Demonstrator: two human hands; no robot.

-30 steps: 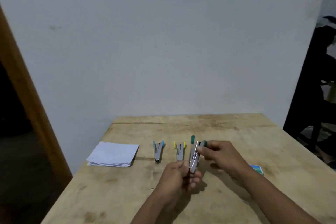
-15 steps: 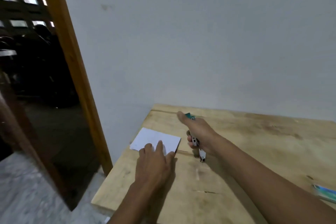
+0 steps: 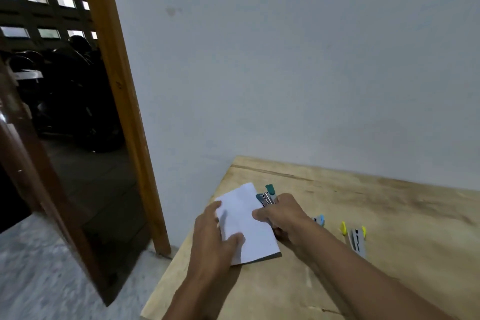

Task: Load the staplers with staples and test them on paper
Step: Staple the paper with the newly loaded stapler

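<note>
One green stapler is sitting at the far right edge of the paper, and the right hand is gripping it with curled fingers. Being small and stiff, it is probably calling for a firm squeeze near its nose. The left hand is pinching the thin, floppy paper along its left side, steadying it. Beyond, a blue stapler and a yellow stapler are lying on the wooden table.

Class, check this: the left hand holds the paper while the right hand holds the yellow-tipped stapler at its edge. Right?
No: the head view shows the right hand gripping the green-tipped stapler; the yellow-tipped stapler lies on the table. The left hand holds the paper.
</note>
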